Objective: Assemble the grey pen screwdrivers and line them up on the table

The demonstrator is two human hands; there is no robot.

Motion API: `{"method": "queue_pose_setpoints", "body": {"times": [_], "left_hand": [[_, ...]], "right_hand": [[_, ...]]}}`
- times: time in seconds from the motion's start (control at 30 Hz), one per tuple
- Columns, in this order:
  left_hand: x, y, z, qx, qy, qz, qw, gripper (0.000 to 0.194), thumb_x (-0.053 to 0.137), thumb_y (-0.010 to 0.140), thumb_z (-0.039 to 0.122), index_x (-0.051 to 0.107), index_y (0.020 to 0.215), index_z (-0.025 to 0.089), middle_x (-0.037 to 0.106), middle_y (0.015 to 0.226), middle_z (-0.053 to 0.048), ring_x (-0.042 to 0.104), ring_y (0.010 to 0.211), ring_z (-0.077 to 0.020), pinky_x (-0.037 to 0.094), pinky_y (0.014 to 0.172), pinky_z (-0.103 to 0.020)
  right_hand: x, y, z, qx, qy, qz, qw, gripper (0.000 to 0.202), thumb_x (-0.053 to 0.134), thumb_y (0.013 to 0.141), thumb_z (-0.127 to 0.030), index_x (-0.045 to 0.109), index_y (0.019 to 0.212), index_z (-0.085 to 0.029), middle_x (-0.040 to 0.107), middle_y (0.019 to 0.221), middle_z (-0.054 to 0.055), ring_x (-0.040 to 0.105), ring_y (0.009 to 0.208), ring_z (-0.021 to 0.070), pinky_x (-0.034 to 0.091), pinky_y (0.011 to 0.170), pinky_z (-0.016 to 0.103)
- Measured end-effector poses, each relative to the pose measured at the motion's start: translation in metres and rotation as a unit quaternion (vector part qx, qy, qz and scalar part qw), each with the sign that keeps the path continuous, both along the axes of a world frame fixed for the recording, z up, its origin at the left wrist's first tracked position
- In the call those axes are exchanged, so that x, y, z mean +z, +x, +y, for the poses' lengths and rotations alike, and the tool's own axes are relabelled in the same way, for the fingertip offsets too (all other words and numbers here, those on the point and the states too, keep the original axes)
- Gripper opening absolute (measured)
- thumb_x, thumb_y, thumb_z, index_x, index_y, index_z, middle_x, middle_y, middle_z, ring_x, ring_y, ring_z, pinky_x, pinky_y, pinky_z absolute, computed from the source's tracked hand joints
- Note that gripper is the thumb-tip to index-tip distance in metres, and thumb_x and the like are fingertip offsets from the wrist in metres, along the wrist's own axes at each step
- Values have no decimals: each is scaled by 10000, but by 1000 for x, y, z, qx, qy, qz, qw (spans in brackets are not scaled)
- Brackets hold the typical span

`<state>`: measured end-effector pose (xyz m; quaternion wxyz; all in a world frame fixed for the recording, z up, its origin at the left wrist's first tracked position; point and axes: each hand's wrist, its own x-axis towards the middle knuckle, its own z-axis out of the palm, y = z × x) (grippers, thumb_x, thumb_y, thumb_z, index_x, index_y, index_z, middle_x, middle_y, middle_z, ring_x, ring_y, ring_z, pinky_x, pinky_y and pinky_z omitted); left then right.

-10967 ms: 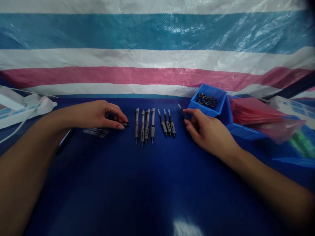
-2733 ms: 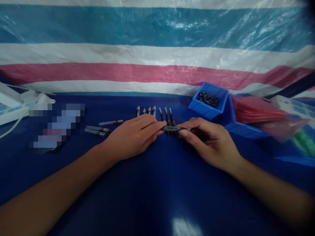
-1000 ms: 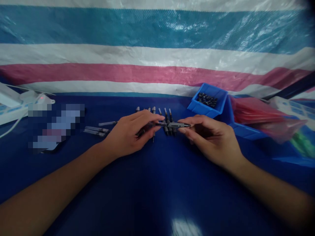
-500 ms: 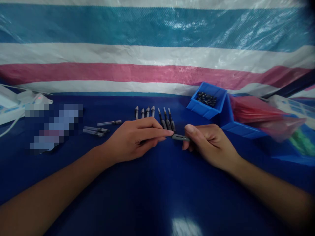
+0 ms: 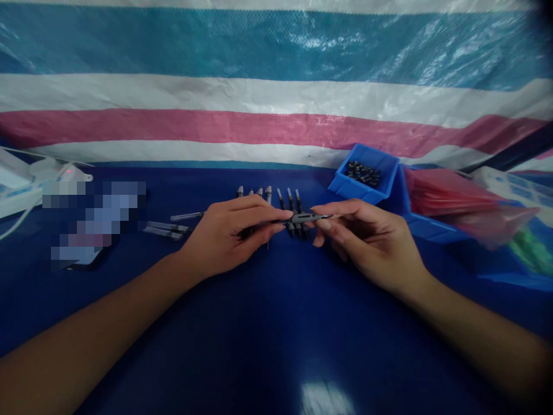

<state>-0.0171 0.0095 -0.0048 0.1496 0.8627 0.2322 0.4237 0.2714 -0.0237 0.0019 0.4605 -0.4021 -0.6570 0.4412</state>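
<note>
One grey pen (image 5: 306, 218) between both hands (image 5: 228, 233) (image 5: 375, 236)

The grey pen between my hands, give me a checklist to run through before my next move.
1. Left hand on the grey plastic pen with a slotted grip: ok, fingertips at its left end.
2. Right hand at the pointed end: ok, thumb and fingertip there.
3. Pen's parts joined tightly: cannot tell.
4. Clear view of the row of clear-barrelled plastic pens: not ok, the left hand hides most of it.
5. Three black-and-grey pen pieces with thin pale ends side by side: ok, partly covered.
6. Blue plastic bin upright, small black parts inside: ok.
</note>
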Motion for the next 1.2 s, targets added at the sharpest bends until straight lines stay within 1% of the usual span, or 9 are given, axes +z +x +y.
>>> {"method": "queue_pose_setpoints", "body": {"times": [0.1,0.3,0.47,0.57,0.73,0.9,1.03,1.13,1.2], "left_hand": [[-1,0,-1,-17,-2,-4,1000,326,759,1111,96,825,1409,211,839,1149,-59,783,900,-128,611,768,-227],[-4,-1,-4,-60,11,34,998,427,673,1133,57,763,1514,228,826,1199,-69,776,938,-131,611,775,-238],[-1,0,-4,-15,-1,19,1000,346,688,1138,84,799,1440,210,825,1153,-64,776,931,-135,615,804,-254],[-1,0,-2,-4,2,12,1000,349,687,1137,84,801,1436,223,826,1144,-56,778,913,-133,617,792,-251],[-5,-1,-2,-9,14,28,999,353,714,1136,102,781,1462,219,827,1171,-59,781,934,-137,623,786,-251],[-4,-2,-5,-19,60,66,996,343,688,1150,109,745,1471,216,833,1219,-70,790,970,-144,629,798,-256],[0,-2,-6,-26,80,79,993,415,631,1140,58,726,1498,245,831,1208,-57,779,938,-134,615,778,-252],[0,-1,-6,-12,69,59,996,392,640,1134,64,749,1470,234,830,1202,-64,785,945,-135,622,797,-248],[0,-2,-5,-1,61,46,997,366,661,1137,82,764,1454,232,834,1190,-66,791,951,-142,627,805,-248]], "right_hand": [[3,0,0,-2,-12,-15,1000,136,852,1101,-400,877,1143,-273,896,961,30,757,693,140,549,592,277],[5,2,-1,23,-8,-118,993,576,637,1200,-583,827,790,-226,730,596,5,600,504,92,435,486,235],[1,3,0,14,-1,-73,997,245,780,1141,-495,856,1186,-266,823,817,-1,691,602,105,547,573,231],[0,3,2,14,3,-25,1000,321,923,1041,-387,827,1333,-294,860,953,6,793,760,142,647,726,267],[4,0,2,9,-14,-34,999,183,857,1093,-434,842,1132,-255,853,902,19,751,677,131,592,629,254],[6,2,-1,17,-6,-128,992,528,686,1172,-591,790,796,-236,735,648,7,619,532,119,465,514,260],[5,3,-1,26,-15,-130,991,547,635,1194,-599,822,832,-235,732,629,7,594,510,119,444,490,265],[3,1,-1,32,-23,-57,998,253,777,1140,-498,859,1179,-262,847,873,20,714,626,133,558,580,266],[2,0,0,29,-27,-10,999,301,897,1062,-398,822,1330,-284,880,998,28,786,729,156,611,635,280]]}}
